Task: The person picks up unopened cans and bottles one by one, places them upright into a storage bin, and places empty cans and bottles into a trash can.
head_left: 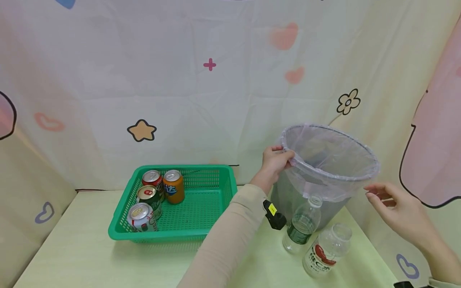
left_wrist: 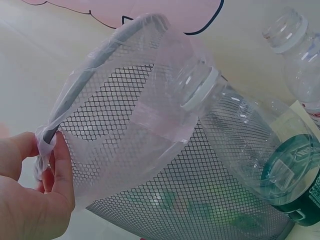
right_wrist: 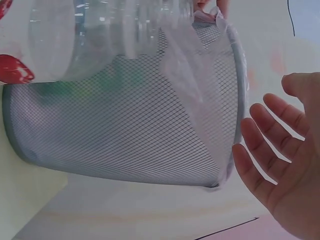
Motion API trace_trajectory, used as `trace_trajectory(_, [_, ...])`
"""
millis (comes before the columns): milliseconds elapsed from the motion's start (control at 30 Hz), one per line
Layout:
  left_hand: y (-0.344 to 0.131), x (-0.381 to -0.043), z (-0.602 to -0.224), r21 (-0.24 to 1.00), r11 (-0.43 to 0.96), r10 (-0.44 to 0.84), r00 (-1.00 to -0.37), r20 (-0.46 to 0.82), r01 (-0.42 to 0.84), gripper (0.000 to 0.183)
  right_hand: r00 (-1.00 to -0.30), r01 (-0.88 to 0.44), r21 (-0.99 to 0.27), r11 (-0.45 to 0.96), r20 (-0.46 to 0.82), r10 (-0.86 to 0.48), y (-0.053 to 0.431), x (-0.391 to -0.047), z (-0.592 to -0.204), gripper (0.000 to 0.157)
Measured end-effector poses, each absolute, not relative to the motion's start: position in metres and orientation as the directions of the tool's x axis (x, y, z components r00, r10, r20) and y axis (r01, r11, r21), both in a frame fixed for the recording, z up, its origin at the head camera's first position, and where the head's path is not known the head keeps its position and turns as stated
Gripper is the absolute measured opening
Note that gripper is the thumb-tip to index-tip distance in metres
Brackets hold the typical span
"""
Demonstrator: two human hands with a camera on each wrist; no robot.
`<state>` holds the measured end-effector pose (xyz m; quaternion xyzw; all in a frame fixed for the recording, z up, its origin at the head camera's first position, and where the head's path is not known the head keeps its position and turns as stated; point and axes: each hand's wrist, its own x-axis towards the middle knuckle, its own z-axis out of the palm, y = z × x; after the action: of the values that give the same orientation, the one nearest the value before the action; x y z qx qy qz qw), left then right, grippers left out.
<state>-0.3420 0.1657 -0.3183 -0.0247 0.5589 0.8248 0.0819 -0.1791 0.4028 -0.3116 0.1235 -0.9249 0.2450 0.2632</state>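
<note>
A grey mesh wastebasket (head_left: 306,196) stands at the right of the table, with a thin pale purple bag (left_wrist: 150,120) lining it and folded over its rim. My left hand (head_left: 275,162) pinches the bag at the rim's left side, thumb on one side and fingers on the other. To the right of the rim, my right hand (head_left: 401,212) is held apart from it; in the right wrist view its fingers (right_wrist: 270,145) are spread and hold nothing. In front of the basket stand a clear bottle with a green label (head_left: 300,228) and a wider clear bottle with red print (head_left: 325,252).
On the left of the table sits a green plastic basket (head_left: 173,236). Several drink cans stand in its left part, among them an orange can (head_left: 174,188) and a white can (head_left: 141,218). A patterned cloth (head_left: 173,80) hangs behind the table.
</note>
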Motion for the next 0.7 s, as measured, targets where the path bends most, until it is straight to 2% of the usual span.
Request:
trace_trajectory(233, [0.166,-0.343,-0.319,0.916,-0.368,0.104,-0.986,-0.127,-0.157,0.029,-0.838,-0.364,-0.444,0.819,0.539,-0.081,0.407,-0.17,-0.333,0.023])
trace_trajectory(700, [0.168,-0.341,-0.318,0.917,-0.367,0.1,-0.987,-0.129,-0.157,0.03,-0.836,-0.439,-0.526,0.728,0.536,-0.116,0.404,-0.155,-0.377,0.047])
